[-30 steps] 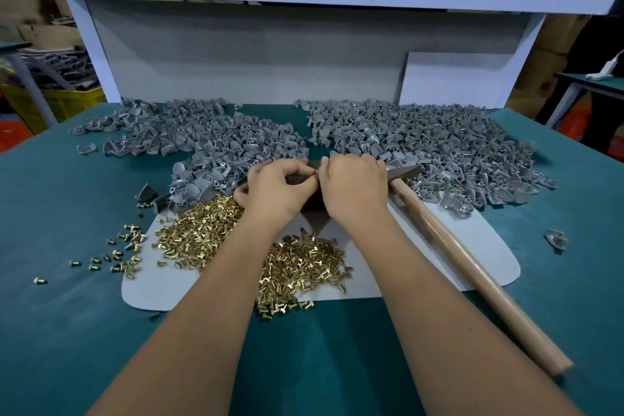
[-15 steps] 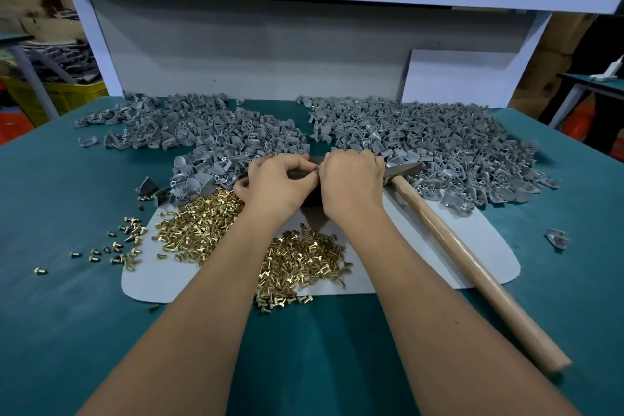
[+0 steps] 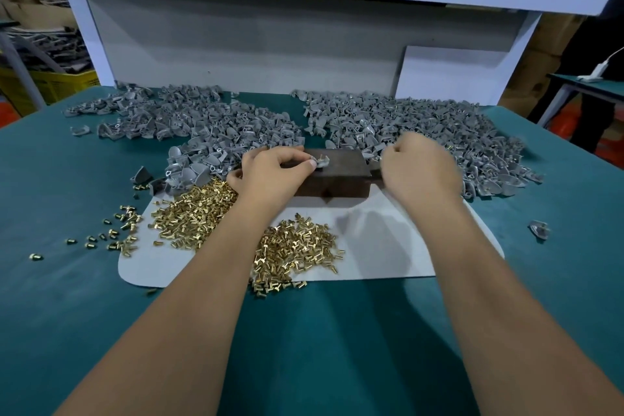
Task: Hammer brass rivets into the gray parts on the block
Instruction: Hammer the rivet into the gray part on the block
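- The desk [image 3: 84,331] with its teal cover carries everything, and a pale mat [image 3: 388,246] lies under both forearms; the work wants to stay centred over that mat.
- Two heaps of gray parts [image 3: 422,125] spread beyond the hands, one past the left hand, a larger one past and beside the right.
- The dark block [image 3: 341,176] sits between the hands and serves as the anvil; I judge it should rest flat, not rocking.
- Brass rivets [image 3: 189,213] lie piled near the left wrist.
- The left hand [image 3: 270,176] pinches one gray part [image 3: 320,163] on the block's top; a rivet [image 3: 318,156] seems to stand in it (too small to be certain). Fingertips are best kept low and clear of the rivet head.
- The right hand [image 3: 418,172] is blurred, fingers curled, just beside the block; whether it holds anything I cannot tell. No hammer is visible.
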